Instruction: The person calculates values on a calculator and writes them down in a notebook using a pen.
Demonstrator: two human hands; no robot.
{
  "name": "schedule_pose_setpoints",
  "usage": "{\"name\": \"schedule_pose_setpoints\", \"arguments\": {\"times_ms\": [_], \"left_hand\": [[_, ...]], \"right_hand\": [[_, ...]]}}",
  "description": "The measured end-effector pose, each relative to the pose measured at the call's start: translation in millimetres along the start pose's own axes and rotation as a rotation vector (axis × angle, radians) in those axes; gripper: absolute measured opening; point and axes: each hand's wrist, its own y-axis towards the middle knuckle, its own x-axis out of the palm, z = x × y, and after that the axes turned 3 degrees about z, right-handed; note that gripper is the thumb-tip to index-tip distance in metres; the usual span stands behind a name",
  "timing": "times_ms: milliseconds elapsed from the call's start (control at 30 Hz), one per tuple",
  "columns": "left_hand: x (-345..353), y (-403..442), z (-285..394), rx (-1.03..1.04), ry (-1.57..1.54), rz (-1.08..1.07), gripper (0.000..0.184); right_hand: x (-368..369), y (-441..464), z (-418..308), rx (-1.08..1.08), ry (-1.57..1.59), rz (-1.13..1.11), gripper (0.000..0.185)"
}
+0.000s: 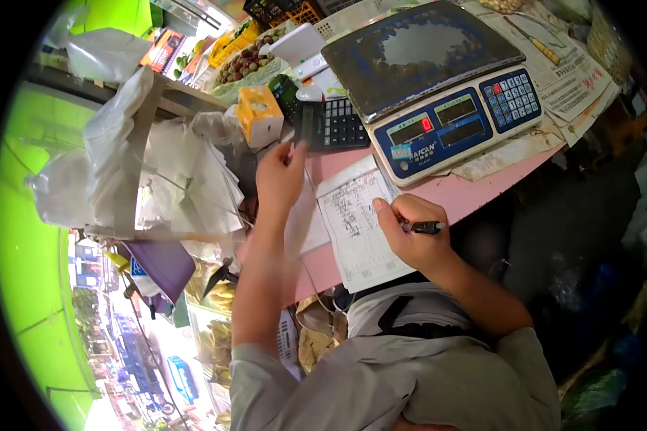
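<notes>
An open notebook (372, 248) with rows of handwriting lies near the edge of the pink tabletop. My right hand (420, 230) rests on its right page, closed around a dark pen (425, 228). My left hand (280, 176) is raised at the notebook's upper left, just short of a black calculator (345, 123). Its fingers are curled in, and whatever they may hold is hidden. Above the notebook stands a weighing scale (438, 122) with a blue keypad panel and a lit red digit.
A yellow box (259, 116) stands left of the calculator. White plastic bags (187, 169) hang and bunch at the left. Newspapers (564, 79) with a wooden-handled tool (543, 50) lie right of the scale. Reddish round fruit (248, 66) sits behind.
</notes>
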Motion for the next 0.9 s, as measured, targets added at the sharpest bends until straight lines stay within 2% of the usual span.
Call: {"name": "schedule_pose_setpoints", "arguments": {"times_ms": [100, 233, 300, 367, 433, 500, 533, 567, 633, 700, 800, 867, 900], "left_hand": [[7.3, -2.5, 12.8, -0.086, -0.05, -0.057, 0.05], [11.0, 3.3, 13.6, -0.14, -0.243, -0.006, 0.046], [5.0, 4.8, 6.8, -0.059, -0.262, 0.239, 0.042], [-13.0, 2.0, 8.3, -0.02, -0.366, 0.285, 0.037], [-38.6, -12.6, 22.1, 0.112, -0.259, 0.402, 0.036], [-56.4, -25.6, 28.6, 0.03, -0.387, 0.399, 0.036], [-60.6, -29.7, 16.8, 0.018, -0.537, 0.347, 0.034], [-65.1, -38.8, 12.8, 0.01, -0.535, 0.347, 0.034], [-74.4, -63.1, 8.0, 0.031, -0.501, 0.18, 0.032], [-67.5, -90.4, -0.2, -0.028, -0.664, -0.004, 0.027], [-55.2, -120.0, -5.9, -0.158, -0.654, -0.102, 0.025], [-51.5, -127.1, 1.3, -0.409, -0.825, -0.125, 0.023], [-53.2, -126.5, 5.8, -0.415, -0.832, -0.128, 0.023]], "right_hand": [[-5.6, -6.3, -4.1, 0.048, 0.024, -0.004, 0.04], [-1.0, -0.5, 0.0, 0.032, 0.03, 0.009, 0.039], [1.3, -1.5, -2.9, 0.024, 0.056, 0.021, 0.039], [3.7, -2.6, -2.4, 0.021, 0.053, 0.013, 0.039], [3.6, -2.5, -0.9, 0.012, 0.048, -0.005, 0.039], [4.5, -2.1, -0.5, 0.013, 0.037, 0.018, 0.04], [4.2, -2.0, -1.3, 0.026, 0.041, 0.014, 0.04], [4.9, -2.0, -2.6, 0.03, 0.042, 0.006, 0.04], [4.5, -0.7, -3.8, 0.011, 0.026, 0.0, 0.04], [4.3, -0.6, -4.9, 0.014, 0.026, -0.01, 0.04], [4.4, -2.6, 0.0, 0.027, 0.037, -0.02, 0.04], [4.0, -2.8, 1.0, 0.036, 0.039, -0.027, 0.039], [3.7, -1.7, -1.8, 0.098, 0.08, -0.033, 0.038]]}}
